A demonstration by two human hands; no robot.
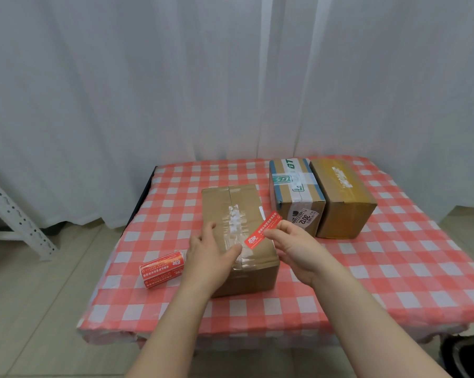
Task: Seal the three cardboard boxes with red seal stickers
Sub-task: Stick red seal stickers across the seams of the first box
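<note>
A brown cardboard box (241, 214) with old clear tape along its top seam stands in the middle of the table. My left hand (211, 255) rests flat on its near left top, thumb stretched toward the seam. My right hand (293, 246) pinches a red seal sticker (264, 231) by its long edge and holds it slanted just above the box's right top edge. A roll of red seal stickers (163, 268) lies on the cloth left of the box. Two more boxes stand at the back right: one with white and green tape (296, 192), one plain yellow-brown (345, 197).
The table wears a red and white checked cloth (394, 268). White curtains hang behind. A white perforated metal frame (17, 214) stands on the floor at the far left. A dark object (467, 356) sits at the bottom right corner.
</note>
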